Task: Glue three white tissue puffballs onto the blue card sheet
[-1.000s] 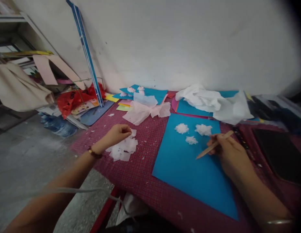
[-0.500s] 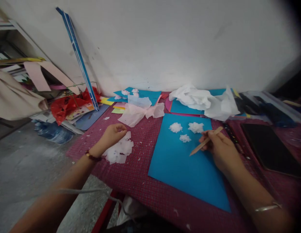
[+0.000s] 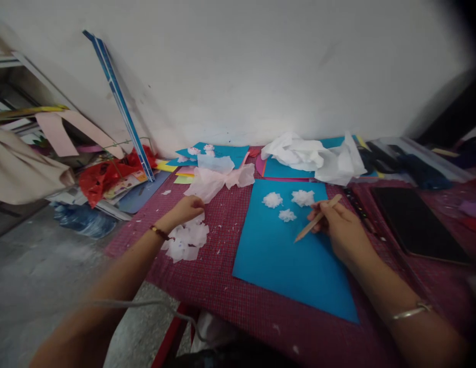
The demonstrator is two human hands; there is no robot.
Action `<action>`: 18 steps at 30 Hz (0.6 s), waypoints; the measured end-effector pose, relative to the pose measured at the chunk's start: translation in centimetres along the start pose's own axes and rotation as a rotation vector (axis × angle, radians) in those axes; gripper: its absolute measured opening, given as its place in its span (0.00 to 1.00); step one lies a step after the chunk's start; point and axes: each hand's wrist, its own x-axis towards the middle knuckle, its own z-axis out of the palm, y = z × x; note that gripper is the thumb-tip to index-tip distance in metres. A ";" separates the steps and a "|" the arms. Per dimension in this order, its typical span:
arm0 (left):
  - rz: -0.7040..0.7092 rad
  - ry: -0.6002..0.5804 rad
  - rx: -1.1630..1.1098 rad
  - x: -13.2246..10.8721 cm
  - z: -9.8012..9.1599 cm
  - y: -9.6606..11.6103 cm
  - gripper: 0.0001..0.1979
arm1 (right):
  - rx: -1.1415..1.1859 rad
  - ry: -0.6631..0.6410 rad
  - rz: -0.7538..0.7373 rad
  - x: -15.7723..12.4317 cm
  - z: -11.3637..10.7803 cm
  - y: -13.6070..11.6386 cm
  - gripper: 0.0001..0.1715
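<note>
My right hand [image 3: 339,227] is closed around a wooden stick [image 3: 317,218], whose tip rests on a blue paper sheet [image 3: 287,260]. Three small white tissue puffs [image 3: 287,202] sit on the sheet's far end, just beyond the stick. My left hand [image 3: 186,209] is closed in a pinch over a pile of white tissue pieces [image 3: 186,240] on the red checked tablecloth [image 3: 218,276]; what the fingers pinch is too small to name.
Crumpled white paper [image 3: 312,156] and pink tissue [image 3: 217,181] lie at the back by the wall. A dark tablet [image 3: 416,225] lies at right. More blue sheets [image 3: 214,151], a red bag [image 3: 103,174] and a blue rod [image 3: 120,105] stand at left.
The view has shifted a little; both hands sit slightly higher in the picture. My left hand stays pinched over the tissue pile and my right keeps the stick on the blue sheet.
</note>
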 end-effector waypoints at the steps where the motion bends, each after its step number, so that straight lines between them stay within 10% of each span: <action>1: -0.005 -0.032 -0.024 0.0 0.0 0.1 0.04 | 0.001 0.004 0.003 0.0 0.0 -0.1 0.20; 9: 0.039 0.080 -0.429 -3.8 -2.2 4.1 0.07 | -0.006 -0.023 -0.023 0.1 0.1 -0.1 0.18; 18: -0.007 -0.086 -0.494 -3.8 1.8 7.5 0.09 | 0.036 0.002 -0.028 0.3 -0.2 0.2 0.18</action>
